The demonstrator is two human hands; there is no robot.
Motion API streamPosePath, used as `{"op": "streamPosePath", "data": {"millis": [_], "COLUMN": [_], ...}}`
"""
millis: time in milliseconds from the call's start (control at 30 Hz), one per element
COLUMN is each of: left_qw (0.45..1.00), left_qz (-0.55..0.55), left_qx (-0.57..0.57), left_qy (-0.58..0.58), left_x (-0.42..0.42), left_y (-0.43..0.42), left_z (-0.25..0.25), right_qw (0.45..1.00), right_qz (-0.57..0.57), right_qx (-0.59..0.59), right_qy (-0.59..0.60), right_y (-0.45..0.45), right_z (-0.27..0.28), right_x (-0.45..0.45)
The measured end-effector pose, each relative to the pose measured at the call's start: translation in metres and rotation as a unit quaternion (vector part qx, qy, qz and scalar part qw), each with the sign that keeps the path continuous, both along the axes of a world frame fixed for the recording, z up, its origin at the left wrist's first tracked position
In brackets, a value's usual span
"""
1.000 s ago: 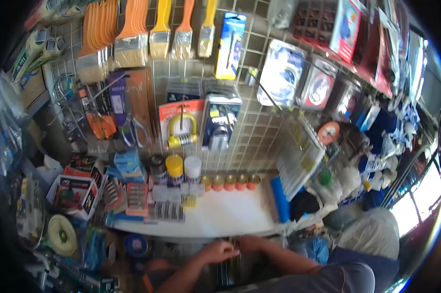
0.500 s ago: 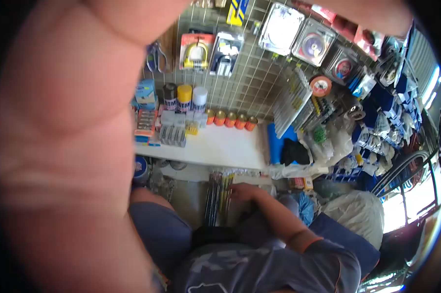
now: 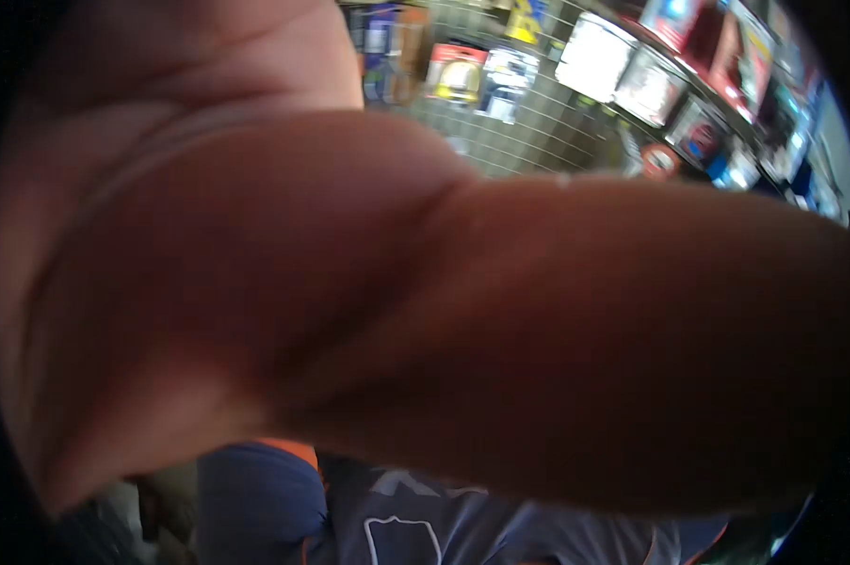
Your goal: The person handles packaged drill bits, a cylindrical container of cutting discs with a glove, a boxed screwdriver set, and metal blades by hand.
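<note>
A hand that appears to be my left hand point(image 3: 199, 198) is very close to the camera and fills most of the view. Its skin is blurred and dark, with a crease at the upper left and a thick, finger-like or arm-like part running to the right edge. I cannot make out its fingertips or anything held in it. My right hand cannot be picked out, and the place where it was on the long thin rods is covered. Below, part of my grey shirt point(image 3: 472, 523) and one leg in grey shorts point(image 3: 260, 504) show.
A wire grid wall point(image 3: 547, 122) at the back carries packaged goods. Among them are a yellow padlock-like item point(image 3: 458, 80) on a red card, a blister pack point(image 3: 510, 83), clear square packs point(image 3: 594, 56) and a round orange disc point(image 3: 659, 160).
The near hand has swung across the view from the left side, hiding the shelf, cans, rods and right arm. The wall goods appear shifted up and right.
</note>
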State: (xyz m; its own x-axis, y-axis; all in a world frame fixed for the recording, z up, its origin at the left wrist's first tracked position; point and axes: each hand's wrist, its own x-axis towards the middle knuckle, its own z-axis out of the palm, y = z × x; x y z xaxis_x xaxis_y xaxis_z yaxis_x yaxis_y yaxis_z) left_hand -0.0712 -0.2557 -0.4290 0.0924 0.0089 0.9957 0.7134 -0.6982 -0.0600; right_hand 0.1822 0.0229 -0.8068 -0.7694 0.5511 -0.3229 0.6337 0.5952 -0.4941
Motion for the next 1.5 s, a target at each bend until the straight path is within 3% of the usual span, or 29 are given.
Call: {"op": "streamPosePath", "data": {"millis": [100,200,267,333,400,533,633,700,767,800,833,867,900,933,1000,1100,1167,1200,1233,1267,1333,1367,1500], "left_qw": [0.996,0.989,0.985,0.982,0.983,0.996,0.985,0.918,0.874,0.851,0.786,0.775,0.718,0.551,0.423,0.602,0.638,0.652,0.643,0.634,0.633,0.642,0.634], "left_qz": [0.064,0.092,0.106,0.105,0.098,0.044,-0.12,-0.254,-0.172,-0.093,-0.049,-0.015,0.078,-0.004,-0.167,-0.125,-0.043,-0.001,-0.023,-0.045,-0.091,-0.113,-0.269], "left_qx": [0.011,-0.006,-0.007,0.013,0.039,0.059,-0.083,-0.22,-0.393,-0.491,-0.604,-0.632,-0.665,-0.773,-0.873,-0.777,-0.756,-0.744,-0.753,-0.76,-0.759,-0.75,-0.725], "left_qy": [0.068,0.116,0.139,0.153,0.151,0.046,-0.091,-0.21,-0.227,-0.16,-0.122,-0.006,0.191,0.314,0.176,0.136,0.141,0.143,0.14,0.138,0.123,0.112,0.023], "left_x": [0.012,0.009,-0.001,-0.008,-0.008,-0.004,-0.006,-0.012,-0.026,-0.032,-0.031,-0.043,-0.052,-0.052,-0.051,-0.048,-0.047,-0.048,-0.049,-0.05,-0.044,-0.036,-0.013], "left_y": [-0.013,-0.011,-0.006,-0.004,-0.003,0.04,0.082,0.119,0.165,0.177,0.182,0.192,0.192,0.201,0.215,0.23,0.242,0.246,0.248,0.25,0.254,0.256,0.26], "left_z": [0.008,0.011,0.012,0.016,0.019,0.016,-0.041,-0.103,-0.188,-0.225,-0.249,-0.296,-0.328,-0.315,-0.306,-0.302,-0.306,-0.311,-0.317,-0.322,-0.325,-0.32,-0.307], "right_qw": [0.999,0.998,0.999,0.997,0.997,0.992,0.982,0.99,0.987,0.978,0.965,0.957,0.943,0.925,0.899,0.898,0.954,0.946,0.936,0.876,0.742,0.706,0.716], "right_qz": [-0.008,0.056,0.033,0.036,0.024,0.033,0.077,0.049,-0.019,-0.072,-0.125,-0.184,-0.243,-0.3,-0.373,-0.398,-0.228,-0.261,-0.296,-0.446,-0.655,-0.693,-0.664], "right_qx": [-0.045,0.018,0.011,-0.064,-0.051,0.0,0.015,-0.055,-0.133,-0.176,-0.219,-0.223,-0.226,-0.229,-0.231,-0.149,-0.104,-0.069,-0.036,0.013,-0.039,-0.066,-0.147], "right_qy": [-0.015,0.037,-0.022,0.014,-0.059,-0.121,-0.172,-0.123,-0.09,-0.084,-0.077,-0.036,0.004,0.037,0.004,-0.111,-0.166,-0.178,-0.188,-0.184,-0.139,-0.13,-0.161], "right_y": [-0.002,0.026,-0.009,-0.03,-0.045,-0.027,-0.042,-0.014,0.01,0.021,0.031,0.032,0.031,0.026,0.012,-0.013,-0.034,-0.045,-0.056,-0.065,-0.055,-0.046,-0.031], "right_z": [0.013,-0.056,-0.009,0.013,0.028,-0.001,0.011,-0.008,-0.03,-0.039,-0.05,-0.064,-0.083,-0.108,-0.183,-0.288,-0.299,-0.306,-0.315,-0.325,-0.321,-0.319,-0.337], "right_x": [-0.012,-0.024,-0.035,-0.03,-0.021,-0.009,-0.018,-0.041,-0.058,-0.065,-0.069,-0.072,-0.074,-0.074,-0.077,-0.08,-0.084,-0.091,-0.098,-0.115,-0.123,-0.128,-0.139]}}
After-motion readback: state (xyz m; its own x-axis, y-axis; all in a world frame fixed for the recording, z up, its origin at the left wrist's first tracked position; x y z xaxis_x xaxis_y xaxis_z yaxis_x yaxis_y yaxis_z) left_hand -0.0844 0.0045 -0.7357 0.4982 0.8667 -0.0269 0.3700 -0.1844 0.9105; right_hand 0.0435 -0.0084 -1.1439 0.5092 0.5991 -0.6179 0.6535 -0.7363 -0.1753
